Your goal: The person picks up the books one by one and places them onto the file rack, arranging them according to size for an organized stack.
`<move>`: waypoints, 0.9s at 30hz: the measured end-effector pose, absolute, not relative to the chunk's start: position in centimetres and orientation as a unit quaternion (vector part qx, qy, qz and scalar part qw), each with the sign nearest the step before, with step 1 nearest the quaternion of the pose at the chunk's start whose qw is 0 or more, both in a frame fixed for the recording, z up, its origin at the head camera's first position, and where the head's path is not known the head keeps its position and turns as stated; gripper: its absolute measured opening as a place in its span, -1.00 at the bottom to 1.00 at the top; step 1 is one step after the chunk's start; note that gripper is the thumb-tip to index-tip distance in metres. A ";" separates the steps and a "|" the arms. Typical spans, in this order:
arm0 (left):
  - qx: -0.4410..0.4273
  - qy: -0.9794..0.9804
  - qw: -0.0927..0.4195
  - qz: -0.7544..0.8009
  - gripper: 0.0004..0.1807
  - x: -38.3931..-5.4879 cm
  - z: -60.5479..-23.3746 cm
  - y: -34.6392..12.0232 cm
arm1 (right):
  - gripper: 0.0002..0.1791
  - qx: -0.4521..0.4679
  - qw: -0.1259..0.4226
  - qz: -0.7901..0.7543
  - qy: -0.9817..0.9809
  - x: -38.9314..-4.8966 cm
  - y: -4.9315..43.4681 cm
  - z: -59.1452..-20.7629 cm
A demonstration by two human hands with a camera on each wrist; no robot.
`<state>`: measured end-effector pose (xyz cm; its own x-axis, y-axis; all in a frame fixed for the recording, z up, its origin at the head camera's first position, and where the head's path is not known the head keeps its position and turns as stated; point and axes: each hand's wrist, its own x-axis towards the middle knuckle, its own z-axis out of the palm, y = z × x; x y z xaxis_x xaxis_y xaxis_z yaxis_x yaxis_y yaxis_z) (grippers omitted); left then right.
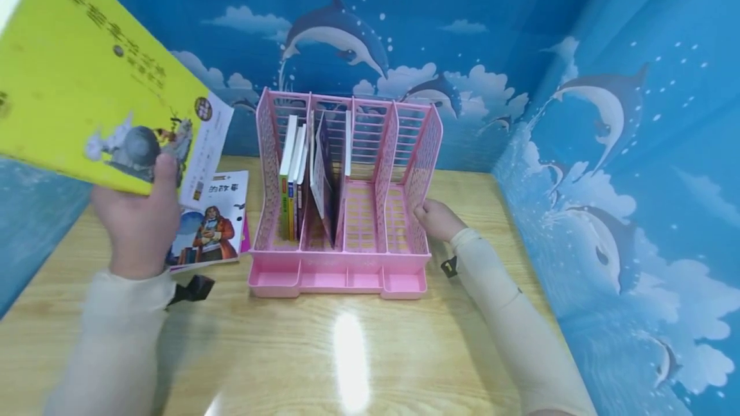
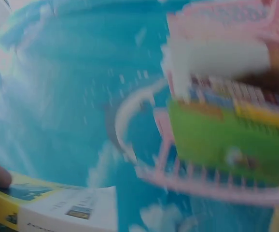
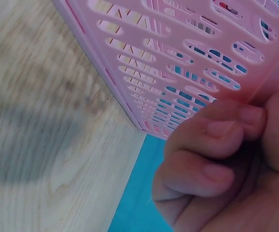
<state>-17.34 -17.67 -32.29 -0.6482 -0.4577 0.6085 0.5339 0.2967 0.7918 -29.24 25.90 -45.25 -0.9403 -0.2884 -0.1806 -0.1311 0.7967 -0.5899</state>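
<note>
My left hand (image 1: 141, 223) grips a yellow book (image 1: 75, 88) by its lower edge, thumb across the cover, raised on the left side. In the left wrist view, part of that book (image 2: 64, 205) shows at the bottom left. My right hand (image 1: 440, 220) pinches the front edge of the right side wall of a pink desk rack (image 1: 361, 262); its curled fingers (image 3: 197, 140) show close up in the right wrist view. Several thin books (image 1: 291, 178) stand in the rack's leftmost compartment. A dark-covered book (image 1: 325, 172) leans in the second compartment.
On the table (image 1: 277, 352), left of the rack, lies a book with a figure in a red coat (image 1: 214, 233), with a pink-edged item under it. Blue dolphin-print curtains (image 1: 347, 31) hang behind and to the right. Small trays line the rack's front.
</note>
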 end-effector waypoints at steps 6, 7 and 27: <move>-0.166 -0.499 0.475 -0.706 -0.42 -17.4 -29.9 -12.4 | -0.40 -0.109 0.138 -0.307 0.935 -29.3 25.8 -45.2; -0.176 -0.487 0.474 -0.712 -0.42 -17.6 -29.7 -11.7 | -0.40 -0.108 0.137 -0.306 0.936 -29.3 25.8 -45.2; -0.267 -0.666 0.399 -0.571 -0.56 -19.1 -34.2 0.6 | -0.42 -0.118 0.119 -0.293 0.941 -29.3 25.8 -45.2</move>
<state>-19.06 0.64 -34.24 -0.5381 -0.1001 0.8369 0.8119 0.2051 0.5466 -29.33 25.75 -45.19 -0.9440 -0.2912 -0.1548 -0.1518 0.8004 -0.5800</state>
